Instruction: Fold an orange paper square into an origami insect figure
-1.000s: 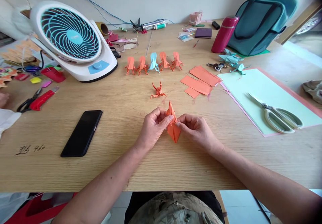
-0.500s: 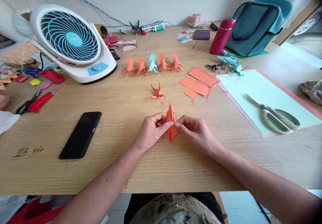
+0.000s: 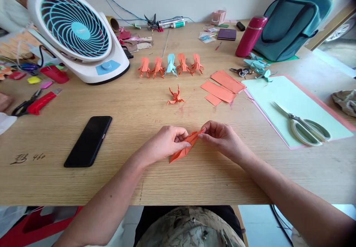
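My left hand (image 3: 166, 143) and my right hand (image 3: 222, 137) both pinch a folded orange paper piece (image 3: 185, 149) just above the wooden table (image 3: 139, 180). The piece lies slanted, its upper tip under my right fingertips and its lower point toward me on the left. A finished orange paper crab (image 3: 175, 96) stands a little beyond my hands. Farther back, a row of folded paper figures (image 3: 170, 65) stands, orange ones with one light blue among them.
A black phone (image 3: 88, 140) lies left of my hands. A white and teal fan (image 3: 76, 36) stands back left, red cutters (image 3: 41, 100) beside it. Orange paper strips (image 3: 221, 87), green sheet (image 3: 280, 99) with scissors (image 3: 306, 124), a red bottle (image 3: 250, 36) and teal bag (image 3: 292, 24) are on the right.
The orange piece stood upright between my fingers before; now it is turned and laid slanted, its tip toward the right. Both hands kept hold of it and dropped lower to the table.
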{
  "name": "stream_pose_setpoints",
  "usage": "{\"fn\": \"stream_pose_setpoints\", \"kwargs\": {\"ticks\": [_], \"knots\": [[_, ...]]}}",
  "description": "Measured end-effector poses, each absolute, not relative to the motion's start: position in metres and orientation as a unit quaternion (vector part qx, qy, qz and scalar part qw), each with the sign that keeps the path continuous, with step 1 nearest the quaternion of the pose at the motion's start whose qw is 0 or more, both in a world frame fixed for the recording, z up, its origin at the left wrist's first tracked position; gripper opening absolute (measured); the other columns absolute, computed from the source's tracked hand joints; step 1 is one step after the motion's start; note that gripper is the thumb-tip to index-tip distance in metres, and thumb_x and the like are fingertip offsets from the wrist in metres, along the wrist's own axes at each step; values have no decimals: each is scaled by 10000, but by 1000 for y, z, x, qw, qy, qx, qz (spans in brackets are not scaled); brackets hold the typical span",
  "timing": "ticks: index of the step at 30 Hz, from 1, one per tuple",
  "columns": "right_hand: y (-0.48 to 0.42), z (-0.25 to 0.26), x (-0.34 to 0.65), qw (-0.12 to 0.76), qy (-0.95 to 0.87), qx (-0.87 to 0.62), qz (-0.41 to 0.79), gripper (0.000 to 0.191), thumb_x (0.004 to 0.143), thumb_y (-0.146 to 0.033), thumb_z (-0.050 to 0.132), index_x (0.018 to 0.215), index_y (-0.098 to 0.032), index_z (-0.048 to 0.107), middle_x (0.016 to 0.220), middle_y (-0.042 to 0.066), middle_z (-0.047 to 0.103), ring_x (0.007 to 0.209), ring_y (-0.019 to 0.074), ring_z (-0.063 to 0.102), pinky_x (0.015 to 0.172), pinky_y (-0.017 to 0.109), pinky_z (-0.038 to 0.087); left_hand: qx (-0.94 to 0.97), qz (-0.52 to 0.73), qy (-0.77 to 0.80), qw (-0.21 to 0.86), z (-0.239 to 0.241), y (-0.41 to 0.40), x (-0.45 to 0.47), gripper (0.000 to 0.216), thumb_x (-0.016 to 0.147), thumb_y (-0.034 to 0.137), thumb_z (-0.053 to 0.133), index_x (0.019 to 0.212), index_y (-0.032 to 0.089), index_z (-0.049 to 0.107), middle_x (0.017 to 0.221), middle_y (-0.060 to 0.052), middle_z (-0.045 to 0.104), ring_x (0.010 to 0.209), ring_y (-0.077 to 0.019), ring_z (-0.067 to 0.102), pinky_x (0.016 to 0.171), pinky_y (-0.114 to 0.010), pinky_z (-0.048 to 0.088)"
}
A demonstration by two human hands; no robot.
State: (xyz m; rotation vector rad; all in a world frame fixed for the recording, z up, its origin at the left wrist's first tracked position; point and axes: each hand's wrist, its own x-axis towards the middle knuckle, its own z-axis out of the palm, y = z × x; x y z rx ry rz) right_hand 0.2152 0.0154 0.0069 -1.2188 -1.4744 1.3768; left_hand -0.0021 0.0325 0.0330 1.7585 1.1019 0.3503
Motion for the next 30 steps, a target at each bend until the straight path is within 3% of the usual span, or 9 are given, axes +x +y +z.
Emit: {"fn": "stream_pose_setpoints", "kwargs": {"ticks": [5, 9, 16, 20, 25, 30], "knots": [[1, 14, 227, 277, -594, -541, 528, 240, 813, -400, 739, 778, -184, 639, 653, -12, 647, 609, 128, 567, 565, 262, 399, 768, 99, 442, 453, 33, 27, 5, 179, 853, 212, 651, 682, 167, 620, 621, 51, 544, 577, -92, 484, 565, -232, 332], [-8, 14, 230, 294, -575, -526, 553, 235, 834, -411, 717, 844, -189, 637, 678, -11, 674, 626, 136, 614, 582, 261, 431, 804, 105, 425, 404, 27, 26, 9, 150, 821, 155, 684, 680, 165, 635, 788, 25, 578, 661, -98, 530, 607, -239, 357], [-11, 13, 228, 294, -591, -560, 501, 201, 865, -383, 672, 792, -200, 628, 657, -3, 694, 611, 143, 600, 563, 267, 422, 782, 173, 461, 382, 16, 19, 12, 213, 785, 116, 763, 829, 185, 566, 814, 55, 545, 631, -89, 510, 605, -235, 389], [-13, 14, 227, 289, -589, -584, 477, 213, 877, -408, 647, 808, -207, 642, 682, 20, 728, 641, 179, 653, 574, 291, 449, 806, 217, 428, 348, 7, 7, 10, 192, 863, 80, 694, 789, 178, 546, 847, 39, 551, 653, -83, 540, 622, -231, 422], [-15, 15, 231, 288, -570, -628, 445, 253, 870, -453, 645, 812, -208, 670, 663, 31, 735, 634, 199, 686, 589, 310, 483, 870, 260, 362, 210, -1, -8, 10, 128, 968, 74, 554, 921, 164, 631, 980, -38, 654, 895, -149, 629, 807, -271, 507], [-14, 16, 239, 268, -559, -655, 432, 278, 870, -465, 632, 758, -212, 659, 670, 37, 738, 646, 207, 696, 609, 321, 510, 913, 216, 339, 69, -3, -14, 12, 156, 986, 80, 521, 1041, 143, 653, 1007, -55, 694, 911, -173, 649, 821, -294, 541]]}}
